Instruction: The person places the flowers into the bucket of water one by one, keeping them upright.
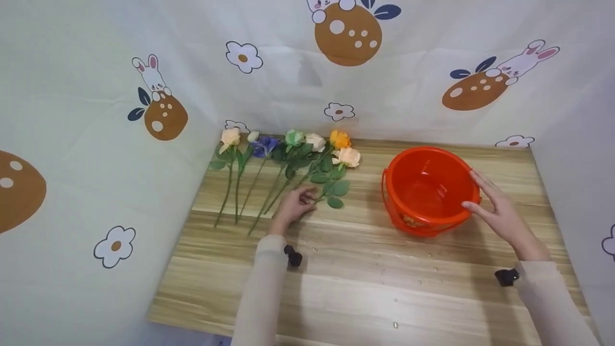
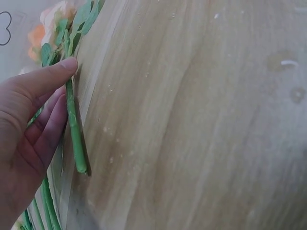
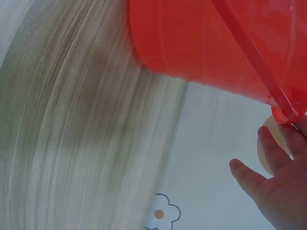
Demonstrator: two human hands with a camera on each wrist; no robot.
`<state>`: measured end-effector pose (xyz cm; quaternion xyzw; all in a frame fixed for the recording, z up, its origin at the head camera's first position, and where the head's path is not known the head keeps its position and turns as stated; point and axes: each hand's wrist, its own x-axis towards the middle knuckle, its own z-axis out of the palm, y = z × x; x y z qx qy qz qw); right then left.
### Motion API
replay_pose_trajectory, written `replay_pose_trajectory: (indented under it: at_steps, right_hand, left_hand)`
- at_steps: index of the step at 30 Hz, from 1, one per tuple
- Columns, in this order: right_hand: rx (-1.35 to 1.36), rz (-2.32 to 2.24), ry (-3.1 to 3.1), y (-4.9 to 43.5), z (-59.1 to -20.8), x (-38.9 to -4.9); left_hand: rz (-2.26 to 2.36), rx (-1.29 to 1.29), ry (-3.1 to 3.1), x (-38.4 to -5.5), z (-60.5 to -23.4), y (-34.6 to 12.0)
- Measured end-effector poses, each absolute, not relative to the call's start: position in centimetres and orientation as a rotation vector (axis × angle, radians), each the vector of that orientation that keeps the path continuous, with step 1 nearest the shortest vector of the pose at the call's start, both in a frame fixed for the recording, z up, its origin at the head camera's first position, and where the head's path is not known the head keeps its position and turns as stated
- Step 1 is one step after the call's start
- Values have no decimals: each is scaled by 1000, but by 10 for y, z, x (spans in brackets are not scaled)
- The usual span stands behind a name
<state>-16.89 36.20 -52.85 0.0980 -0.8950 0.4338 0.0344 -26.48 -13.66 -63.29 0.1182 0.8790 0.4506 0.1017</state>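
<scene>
Near the back left of the wooden table, my left hand (image 1: pixel 294 205) pinches the green stem (image 2: pixel 74 124) of a pale peach rose (image 1: pixel 347 157) between thumb and fingers. The stem's cut end sticks out below the thumb in the left wrist view. At the right stands a red bucket (image 1: pixel 395 207), upright, its inside bare and its handle (image 1: pixel 384 185) hanging down. My right hand (image 1: pixel 504 216) rests on the bucket's right rim with the thumb and fingers spread and fairly straight. In the right wrist view the fingertips are right beside the handle's joint.
Several other stemmed flowers lie left of the held rose, among them an orange rose (image 1: pixel 339 139), a white rose (image 1: pixel 315 142), a green rose (image 1: pixel 294 137), a purple flower (image 1: pixel 264 146) and a peach rose (image 1: pixel 230 137). Small clear droplets (image 1: pixel 396 325) dot the table. Printed cloth (image 1: pixel 283 91) walls the table.
</scene>
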Motion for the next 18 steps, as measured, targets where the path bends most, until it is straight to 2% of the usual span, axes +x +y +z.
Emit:
replay_pose_trajectory:
  at_steps: [18]
  right_hand:
    - [295,1326,-2744,362,-531,-168]
  left_hand:
    - [1225,394,2616,-262,-622,-122]
